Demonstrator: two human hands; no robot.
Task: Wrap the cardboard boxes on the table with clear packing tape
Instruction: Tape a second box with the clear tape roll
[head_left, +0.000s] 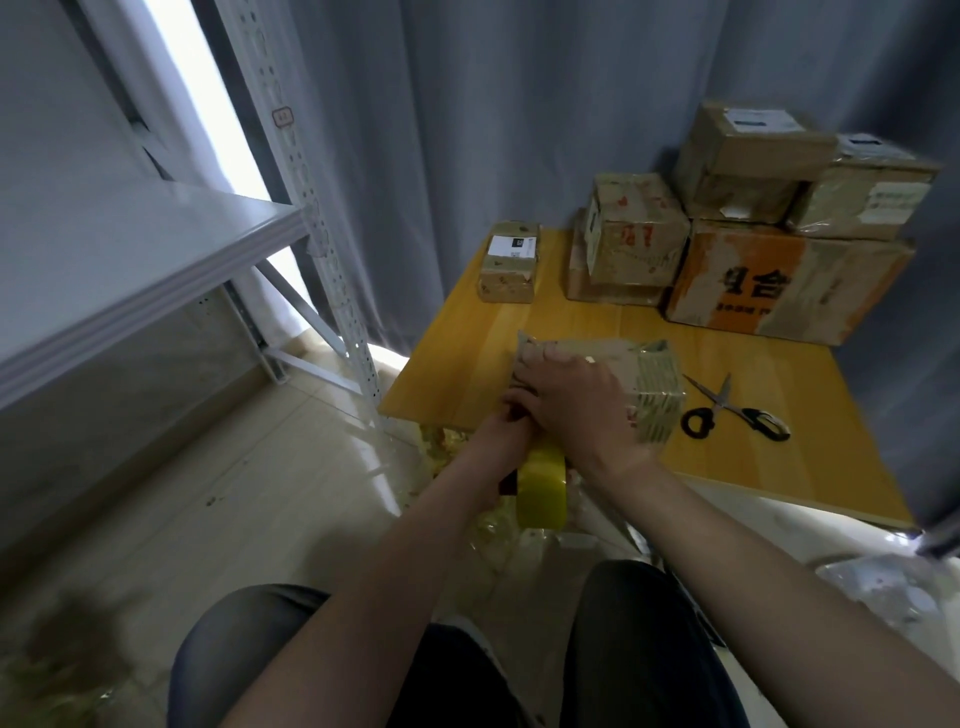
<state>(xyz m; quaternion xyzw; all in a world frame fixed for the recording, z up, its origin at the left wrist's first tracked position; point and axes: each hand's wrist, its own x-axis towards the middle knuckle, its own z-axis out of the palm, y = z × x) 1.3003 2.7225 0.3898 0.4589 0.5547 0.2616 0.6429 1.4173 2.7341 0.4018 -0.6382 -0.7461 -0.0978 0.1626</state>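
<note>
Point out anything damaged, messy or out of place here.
The orange-printed box at the table's back right has torn, peeling print under its tape. Crumpled tape scraps litter the floor below the table edge. The scissors lie open.

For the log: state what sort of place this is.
Probably a small parcel-packing or storage room: labelled cardboard boxes stacked on a wooden table, a slotted metal shelving rack, and a tape roll by the hands.

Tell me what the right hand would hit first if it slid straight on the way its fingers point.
Probably the small labelled box at the table's far left; the right hand already lies on the taped box. Depth is uncertain.
</note>
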